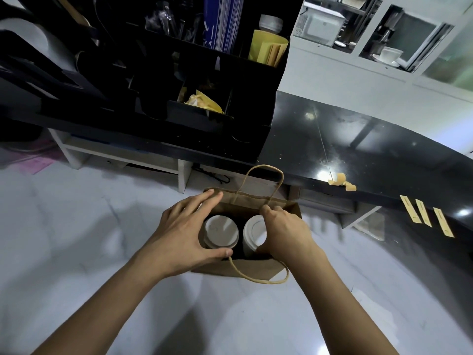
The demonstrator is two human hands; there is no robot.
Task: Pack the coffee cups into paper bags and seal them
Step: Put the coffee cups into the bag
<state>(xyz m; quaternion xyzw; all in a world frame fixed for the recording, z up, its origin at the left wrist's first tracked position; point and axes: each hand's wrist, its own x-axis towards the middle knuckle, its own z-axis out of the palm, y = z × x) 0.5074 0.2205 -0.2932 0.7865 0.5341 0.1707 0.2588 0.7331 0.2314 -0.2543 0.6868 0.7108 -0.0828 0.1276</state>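
Head view: paper bag (245,267) stands upright on the floor, mouth up, two lidded cups (221,231) side by side; left hand (184,231) fingers spread at its rim, right hand (286,230) fingers pinch the far wall.

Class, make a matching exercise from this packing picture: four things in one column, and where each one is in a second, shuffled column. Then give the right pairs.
Things
1. coffee cups
2. tape strips
3. yellow sleeve
4. right hand

Places
A. stuck along the black counter's edge
B. at the paper bag's far rim
C. inside the paper bag
D. in the black organizer

Pairs: 1-C, 2-A, 3-D, 4-B

Bag: paper bag. Counter: black counter. Organizer: black organizer.
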